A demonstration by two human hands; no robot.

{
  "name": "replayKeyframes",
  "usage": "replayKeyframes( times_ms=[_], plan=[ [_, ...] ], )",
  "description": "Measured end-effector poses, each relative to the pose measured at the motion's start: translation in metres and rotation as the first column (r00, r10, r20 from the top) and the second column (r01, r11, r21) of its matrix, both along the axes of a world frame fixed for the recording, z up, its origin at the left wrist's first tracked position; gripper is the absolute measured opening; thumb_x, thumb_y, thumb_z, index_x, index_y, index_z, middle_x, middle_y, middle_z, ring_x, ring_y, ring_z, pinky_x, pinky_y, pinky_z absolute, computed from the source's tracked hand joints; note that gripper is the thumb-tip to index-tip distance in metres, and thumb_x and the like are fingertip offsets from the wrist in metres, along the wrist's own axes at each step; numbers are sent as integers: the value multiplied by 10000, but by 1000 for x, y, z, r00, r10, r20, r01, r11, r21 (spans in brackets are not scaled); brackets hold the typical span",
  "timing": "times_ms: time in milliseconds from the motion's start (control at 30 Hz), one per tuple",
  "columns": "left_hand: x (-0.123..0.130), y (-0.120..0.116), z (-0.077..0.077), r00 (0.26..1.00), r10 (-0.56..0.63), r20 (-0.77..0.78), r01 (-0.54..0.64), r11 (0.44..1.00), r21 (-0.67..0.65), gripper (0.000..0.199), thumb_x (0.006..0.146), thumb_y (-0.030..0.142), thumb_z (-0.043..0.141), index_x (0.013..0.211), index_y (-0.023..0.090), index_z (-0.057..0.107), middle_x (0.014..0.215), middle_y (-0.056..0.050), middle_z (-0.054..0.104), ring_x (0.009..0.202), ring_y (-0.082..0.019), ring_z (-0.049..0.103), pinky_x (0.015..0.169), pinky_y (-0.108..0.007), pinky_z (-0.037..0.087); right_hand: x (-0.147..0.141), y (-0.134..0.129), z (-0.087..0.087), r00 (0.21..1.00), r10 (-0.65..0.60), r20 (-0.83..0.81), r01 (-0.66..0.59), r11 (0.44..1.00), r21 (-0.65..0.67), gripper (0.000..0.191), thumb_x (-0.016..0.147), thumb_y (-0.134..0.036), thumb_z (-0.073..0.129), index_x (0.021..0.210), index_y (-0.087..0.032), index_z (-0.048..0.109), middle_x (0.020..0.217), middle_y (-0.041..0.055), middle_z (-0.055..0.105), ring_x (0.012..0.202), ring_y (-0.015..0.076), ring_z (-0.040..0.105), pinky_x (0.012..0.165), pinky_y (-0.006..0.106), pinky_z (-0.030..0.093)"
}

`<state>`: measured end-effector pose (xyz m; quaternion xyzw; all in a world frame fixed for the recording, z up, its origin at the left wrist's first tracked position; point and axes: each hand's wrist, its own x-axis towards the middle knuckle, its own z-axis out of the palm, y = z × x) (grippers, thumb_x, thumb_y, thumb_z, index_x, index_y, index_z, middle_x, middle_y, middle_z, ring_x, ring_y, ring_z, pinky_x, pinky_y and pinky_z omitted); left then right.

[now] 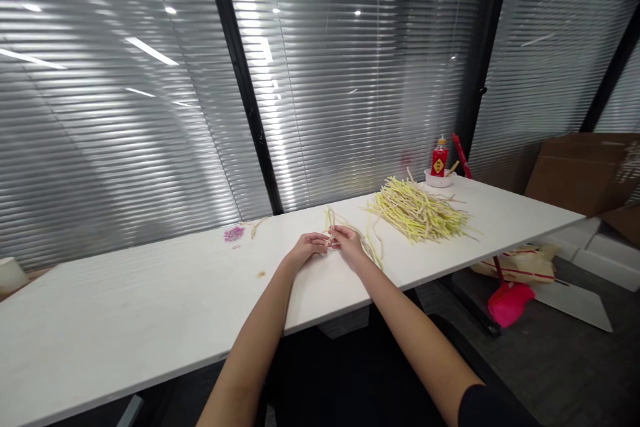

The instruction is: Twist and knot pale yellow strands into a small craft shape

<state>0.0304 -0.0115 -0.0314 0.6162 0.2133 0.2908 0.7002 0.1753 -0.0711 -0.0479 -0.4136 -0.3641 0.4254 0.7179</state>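
My left hand [311, 244] and my right hand [346, 241] meet over the white table [210, 287], fingertips close together. Between them they pinch a pale, thin strand [331, 219], part of which stands up above the fingers. The exact grip point is small and partly hidden by the fingers. Several loose yellow and cream strands [375, 255] lie beside and under my right hand. A large heap of similar strands [417, 210] rests farther right. Left of my hands lies a small pile of pink and purple bits [234, 233], perhaps little rubber bands, with one pink loop [236, 247] apart from it.
A red bottle [439, 159] stands in a white bowl [438, 179] at the back right. One short strand [256, 227] and a yellowish scrap [261, 273] lie left of my hands. Blinds [340, 80] rise behind the table. Cardboard boxes [575, 170] and a pink dustpan [510, 303] are at right.
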Motion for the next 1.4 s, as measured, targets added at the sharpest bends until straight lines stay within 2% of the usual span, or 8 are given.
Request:
replayKeyframes(
  times_ms=[200,333,467,633,1033,1200,1400],
  plan=[
    [-1,-1,1,999,-41,22,41,999,1,380,539,134,746,903,90,646,789,-95,668,675,-149,612,656,-274,467,0,-1,1,1000,-15,-19,15,1000,15,421,572,-355,758,924,-140,677,820,62,681,649,131,612,632,262,488],
    [-1,-3,3,999,-47,7,47,999,6,328,637,261,727,902,97,626,806,-98,655,600,-114,574,608,-261,451,-1,0,1,999,-41,-3,41,998,39,395,558,-343,767,886,-137,694,802,61,681,655,128,598,661,271,478],
    [-1,-4,4,998,-54,-29,54,999,5,377,643,304,731,939,107,607,767,-82,644,580,-110,563,604,-259,437,-1,0,0,998,-54,12,54,998,43,393,542,-345,772,871,-142,704,810,63,684,657,135,596,665,285,476],
    [1,-6,6,994,-71,-80,73,997,26,319,646,335,730,825,87,640,700,-68,625,569,-112,556,574,-241,402,-3,-1,1,995,-63,76,59,997,55,360,559,-346,765,856,-149,717,782,63,686,631,136,591,654,289,473],
    [3,-10,10,992,-17,-122,25,997,66,260,585,278,744,739,83,667,514,-23,546,467,-88,471,515,-239,350,-1,0,-4,990,-42,136,37,998,43,344,557,-332,766,847,-151,731,697,47,668,597,135,555,635,291,445],
    [3,-11,11,990,28,-138,-20,998,60,230,573,257,733,714,84,674,541,-40,562,478,-92,483,496,-235,340,-2,-2,-1,985,-53,162,50,998,23,342,566,-349,758,843,-151,733,678,40,659,541,110,501,577,267,414],
    [1,-10,11,991,5,-133,4,998,66,200,597,235,711,703,72,667,530,-41,553,468,-90,478,496,-237,346,-3,-7,4,978,-56,198,57,998,-1,350,606,-391,733,843,-134,732,653,42,641,537,102,484,544,248,388]
  ],
)
